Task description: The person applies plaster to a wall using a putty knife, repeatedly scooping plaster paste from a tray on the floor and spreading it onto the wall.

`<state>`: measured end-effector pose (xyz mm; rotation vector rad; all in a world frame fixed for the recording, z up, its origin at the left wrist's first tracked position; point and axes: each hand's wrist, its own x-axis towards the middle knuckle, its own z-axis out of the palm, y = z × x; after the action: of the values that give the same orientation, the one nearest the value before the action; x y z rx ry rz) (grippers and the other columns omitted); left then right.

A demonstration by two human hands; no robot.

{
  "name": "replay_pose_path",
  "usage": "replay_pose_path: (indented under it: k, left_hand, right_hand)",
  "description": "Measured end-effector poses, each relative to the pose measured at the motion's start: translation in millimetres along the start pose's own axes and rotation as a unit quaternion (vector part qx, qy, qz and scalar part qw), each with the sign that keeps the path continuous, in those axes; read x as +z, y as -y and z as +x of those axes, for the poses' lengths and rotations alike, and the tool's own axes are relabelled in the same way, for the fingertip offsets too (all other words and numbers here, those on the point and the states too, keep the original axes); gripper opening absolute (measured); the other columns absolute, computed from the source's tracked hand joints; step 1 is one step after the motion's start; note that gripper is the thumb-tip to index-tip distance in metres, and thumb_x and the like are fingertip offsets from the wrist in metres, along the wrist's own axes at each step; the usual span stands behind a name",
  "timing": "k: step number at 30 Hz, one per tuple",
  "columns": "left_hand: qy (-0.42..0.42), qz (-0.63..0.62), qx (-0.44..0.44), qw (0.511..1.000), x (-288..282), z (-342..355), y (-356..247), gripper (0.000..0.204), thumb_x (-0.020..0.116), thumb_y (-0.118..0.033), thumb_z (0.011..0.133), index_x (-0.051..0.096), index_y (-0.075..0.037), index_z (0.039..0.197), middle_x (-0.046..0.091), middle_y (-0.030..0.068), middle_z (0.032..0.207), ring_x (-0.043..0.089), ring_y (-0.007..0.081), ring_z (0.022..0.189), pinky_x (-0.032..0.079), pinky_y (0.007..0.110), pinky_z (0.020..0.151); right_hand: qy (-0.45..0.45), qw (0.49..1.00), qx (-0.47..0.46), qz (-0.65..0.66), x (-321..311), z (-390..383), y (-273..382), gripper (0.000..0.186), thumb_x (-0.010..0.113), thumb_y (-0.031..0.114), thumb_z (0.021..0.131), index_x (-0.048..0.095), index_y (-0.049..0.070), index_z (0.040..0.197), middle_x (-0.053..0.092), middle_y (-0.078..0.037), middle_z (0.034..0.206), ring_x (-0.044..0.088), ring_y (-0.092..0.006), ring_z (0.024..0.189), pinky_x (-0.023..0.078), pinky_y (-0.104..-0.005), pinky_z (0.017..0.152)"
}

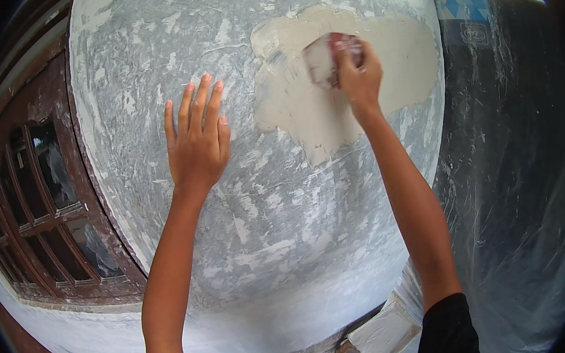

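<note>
To the left of the left hand [197, 150], well apart from its fingers, a brown wooden window [49, 197] with small panes is set beside the wall. The left hand lies palm toward the grey, white-streaked wall [255, 246]; its fingers are extended and slightly spread, pinching nothing. From where I stand it appears to serve as a brace, though the pressure applied cannot be judged.

Right of the left fingers, and apart from them, begins the beige filler patch [404, 65], irregular in outline and uneven along its edge. Over this patch is the flat spreader [319, 64], pale-faced with dark red parts, blurred in outline. It projects leftward from the right hand [361, 82], whose fingers are closed on it, thumb side toward the left hand.

Step in hand, as judged: spreading and levelling filler. The next move calls for a firm grip, a low blade angle and even pressure, with strokes feathered toward the ragged border; excess tilt could gouge the coat.

Well below the right fingers sits a rectangular, filler-smeared object [382, 332], its kind unclear. Right of the right fingers, beyond the wall's edge, hangs a dark plastic sheet [509, 156].
</note>
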<state>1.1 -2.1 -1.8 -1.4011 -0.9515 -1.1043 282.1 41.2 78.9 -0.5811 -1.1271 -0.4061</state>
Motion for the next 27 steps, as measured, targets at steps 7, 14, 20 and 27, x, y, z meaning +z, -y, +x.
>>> replay_pose_path:
  k: [7, 14, 20, 27]
  left_hand:
    - [0.001, 0.005, 0.000, 1.000, 0, 0, -1, 0.051, 0.042, -0.022, 0.101, 0.043, -0.020, 0.152, 0.041, 0.0017, 0.158, 0.035, 0.0229, 0.147, 0.019, 0.051, 0.123]
    - [0.004, 0.007, -0.003, 1.000, 1, 0, -1, 0.051, 0.042, -0.023, 0.101, 0.043, -0.021, 0.152, 0.040, 0.0017, 0.158, 0.034, 0.0230, 0.147, 0.018, 0.051, 0.123]
    - [0.003, 0.011, 0.000, 1.000, 1, -1, 1, 0.051, 0.043, -0.023, 0.100, 0.043, -0.021, 0.152, 0.040, 0.0016, 0.159, 0.035, 0.0232, 0.147, 0.018, 0.051, 0.123]
    - [0.003, 0.004, 0.000, 1.000, 0, 0, 0, 0.052, 0.043, -0.022, 0.100, 0.043, -0.020, 0.152, 0.040, 0.0019, 0.158, 0.035, 0.0230, 0.147, 0.018, 0.052, 0.123]
  right_hand:
    - [0.035, 0.965, 0.085, 0.248, 6, 1, 9, 0.034, 0.069, 0.023, 0.096, 0.064, -0.003, 0.117, 0.069, -0.008, 0.096, 0.065, -0.0176, 0.084, 0.052, -0.0286, 0.075]
    - [-0.011, 0.973, 0.156, 0.173, 3, 23, -5, 0.035, 0.069, 0.028, 0.095, 0.066, -0.001, 0.113, 0.069, -0.011, 0.095, 0.065, -0.0201, 0.083, 0.052, -0.0338, 0.078]
    - [0.050, 0.999, -0.018, 0.005, 16, 15, -9, 0.028, 0.066, 0.023, 0.098, 0.063, -0.001, 0.112, 0.068, -0.009, 0.097, 0.069, -0.0174, 0.088, 0.056, -0.0309, 0.072]
    - [0.074, 0.995, -0.054, 0.050, 16, 8, -11, 0.029, 0.065, 0.024, 0.099, 0.064, -0.003, 0.109, 0.069, -0.011, 0.096, 0.069, -0.0167, 0.079, 0.057, -0.0296, 0.066]
